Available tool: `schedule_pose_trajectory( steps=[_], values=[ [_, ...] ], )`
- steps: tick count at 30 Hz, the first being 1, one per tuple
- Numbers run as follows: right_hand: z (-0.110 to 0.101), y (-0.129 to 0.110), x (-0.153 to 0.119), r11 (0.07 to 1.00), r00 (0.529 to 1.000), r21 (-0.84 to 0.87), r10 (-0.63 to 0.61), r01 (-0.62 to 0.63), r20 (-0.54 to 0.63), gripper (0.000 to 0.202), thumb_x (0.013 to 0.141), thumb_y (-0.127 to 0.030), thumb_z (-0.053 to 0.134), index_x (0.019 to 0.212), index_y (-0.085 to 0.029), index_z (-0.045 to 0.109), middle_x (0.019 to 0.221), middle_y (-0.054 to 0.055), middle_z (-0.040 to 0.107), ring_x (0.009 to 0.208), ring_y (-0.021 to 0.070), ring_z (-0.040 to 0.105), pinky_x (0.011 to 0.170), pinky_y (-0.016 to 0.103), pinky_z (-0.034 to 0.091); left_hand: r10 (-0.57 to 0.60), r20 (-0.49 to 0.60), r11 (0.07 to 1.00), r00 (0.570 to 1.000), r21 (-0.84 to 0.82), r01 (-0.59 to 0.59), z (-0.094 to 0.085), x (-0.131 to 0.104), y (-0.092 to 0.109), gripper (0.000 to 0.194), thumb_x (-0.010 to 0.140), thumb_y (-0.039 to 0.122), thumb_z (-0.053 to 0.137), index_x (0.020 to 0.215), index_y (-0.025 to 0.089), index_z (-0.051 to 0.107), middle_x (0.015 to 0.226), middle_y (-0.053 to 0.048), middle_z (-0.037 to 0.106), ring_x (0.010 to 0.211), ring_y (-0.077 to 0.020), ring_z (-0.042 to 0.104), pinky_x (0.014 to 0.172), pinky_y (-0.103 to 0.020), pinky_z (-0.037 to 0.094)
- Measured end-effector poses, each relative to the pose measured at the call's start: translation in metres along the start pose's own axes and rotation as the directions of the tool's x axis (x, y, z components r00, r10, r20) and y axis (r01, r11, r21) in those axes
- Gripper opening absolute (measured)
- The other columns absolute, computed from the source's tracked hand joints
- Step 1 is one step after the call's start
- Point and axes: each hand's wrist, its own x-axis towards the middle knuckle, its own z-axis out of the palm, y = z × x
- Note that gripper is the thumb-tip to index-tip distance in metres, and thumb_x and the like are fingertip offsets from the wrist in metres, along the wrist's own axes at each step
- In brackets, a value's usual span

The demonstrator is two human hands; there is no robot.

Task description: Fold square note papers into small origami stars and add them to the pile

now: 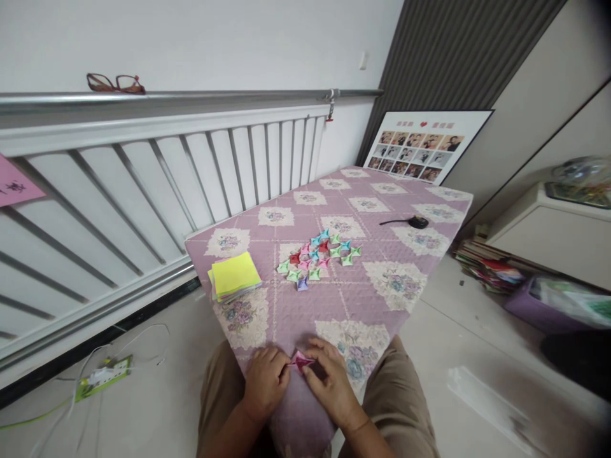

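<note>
A small folded pink origami paper [300,361] lies between my hands at the near end of the table. My left hand [268,376] pinches its left corner, and my right hand [329,375] grips its right side between thumb and fingers. Farther up the cloth sits a cluster of small folded paper pieces [314,254] in green, blue, red, pink and purple. To the left of them rests a stack of square paper sheets [236,275], yellow on top.
A purple floral tablecloth [291,312] covers the table. A black object with a cord [418,222] lies at the right. A radiator [214,159] runs along the left, with glasses [116,83] on the pipe above. A photo board [458,125] leans at the far end.
</note>
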Motion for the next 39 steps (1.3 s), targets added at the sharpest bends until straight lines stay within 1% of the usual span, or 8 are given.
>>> schedule_pose_trajectory(
  steps=[7, 16, 20, 25, 28, 32, 35, 39],
  values=[
    [0.008, -0.012, 0.008, 0.977, 0.995, -0.194, -0.080, 0.091, 0.064, 0.019, 0.077, -0.011, 0.055, 0.082, -0.024, 0.067, 0.116, 0.008, 0.059, 0.115, 0.0264, 0.049, 0.094, 0.043, 0.039, -0.009, -0.016, 1.000, 1.000, -0.006, 0.009, 0.002, -0.001, 0.000, 0.014, 0.082, 0.014, 0.051, 0.080, 0.022, 0.062, 0.083, -0.002, 0.063, 0.083, -0.0200, 0.053, 0.077, -0.034, 0.034],
    [0.010, -0.030, 0.021, 0.903, 0.979, -0.427, 0.039, 0.050, 0.198, 0.016, 0.077, -0.010, 0.058, 0.074, -0.023, 0.068, 0.123, 0.010, 0.060, 0.122, 0.0317, 0.044, 0.092, 0.046, 0.036, -0.035, 0.005, 0.999, 0.999, 0.010, 0.035, 0.001, -0.001, 0.000, 0.013, 0.082, 0.015, 0.051, 0.079, 0.022, 0.061, 0.085, -0.002, 0.062, 0.085, -0.0203, 0.053, 0.079, -0.034, 0.034],
    [0.015, -0.029, 0.023, 0.897, 0.966, -0.439, 0.064, 0.055, 0.250, 0.018, 0.080, -0.011, 0.055, 0.080, -0.023, 0.069, 0.122, 0.009, 0.062, 0.122, 0.0317, 0.045, 0.091, 0.047, 0.035, -0.041, 0.008, 0.998, 0.999, 0.040, 0.041, 0.001, -0.001, 0.000, 0.011, 0.083, 0.016, 0.052, 0.079, 0.022, 0.060, 0.086, -0.003, 0.062, 0.086, -0.0207, 0.053, 0.079, -0.034, 0.034],
    [0.011, -0.028, 0.021, 0.925, 0.970, -0.379, 0.052, 0.043, 0.237, 0.017, 0.079, -0.011, 0.056, 0.082, -0.024, 0.067, 0.115, 0.008, 0.064, 0.113, 0.0290, 0.052, 0.090, 0.044, 0.039, -0.049, -0.002, 0.998, 0.999, 0.030, 0.049, 0.001, 0.000, 0.001, 0.012, 0.083, 0.014, 0.050, 0.079, 0.022, 0.060, 0.087, -0.003, 0.062, 0.086, -0.0203, 0.053, 0.080, -0.034, 0.034],
    [0.001, -0.018, 0.019, 0.975, 0.979, -0.216, -0.002, 0.047, 0.203, 0.021, 0.076, -0.013, 0.056, 0.090, -0.024, 0.065, 0.116, 0.008, 0.062, 0.109, 0.0248, 0.055, 0.091, 0.040, 0.042, -0.046, -0.017, 0.999, 0.999, 0.017, 0.047, 0.000, -0.001, 0.002, 0.014, 0.082, 0.012, 0.050, 0.079, 0.021, 0.059, 0.086, -0.002, 0.062, 0.086, -0.0199, 0.053, 0.080, -0.034, 0.034],
    [-0.016, 0.013, 0.017, 0.997, 1.000, -0.069, -0.023, 0.024, 0.007, 0.021, 0.078, -0.020, 0.052, 0.096, -0.021, 0.062, 0.111, 0.010, 0.063, 0.107, 0.0225, 0.056, 0.093, 0.039, 0.045, -0.045, -0.021, 0.999, 0.999, -0.007, 0.045, -0.001, -0.002, 0.002, 0.012, 0.081, 0.014, 0.052, 0.078, 0.022, 0.059, 0.083, -0.002, 0.062, 0.084, -0.0197, 0.053, 0.079, -0.033, 0.033],
    [-0.027, 0.042, 0.015, 0.992, 0.996, -0.118, 0.039, -0.048, -0.078, 0.019, 0.078, -0.021, 0.048, 0.091, -0.020, 0.062, 0.101, 0.009, 0.065, 0.099, 0.0224, 0.059, 0.090, 0.039, 0.047, -0.053, -0.035, 0.998, 0.998, -0.022, 0.052, 0.000, -0.003, 0.002, 0.009, 0.081, 0.015, 0.053, 0.080, 0.021, 0.060, 0.082, -0.001, 0.062, 0.083, -0.0199, 0.053, 0.078, -0.033, 0.033],
    [-0.037, 0.071, 0.015, 0.951, 0.984, -0.278, 0.092, -0.132, -0.153, 0.024, 0.080, -0.025, 0.047, 0.095, -0.018, 0.065, 0.107, 0.012, 0.064, 0.102, 0.0238, 0.059, 0.091, 0.039, 0.046, -0.062, -0.054, 0.997, 0.997, -0.037, 0.060, 0.004, -0.003, 0.002, 0.013, 0.081, 0.013, 0.050, 0.079, 0.021, 0.060, 0.082, -0.001, 0.061, 0.081, -0.0187, 0.053, 0.077, -0.032, 0.033]
  ],
)
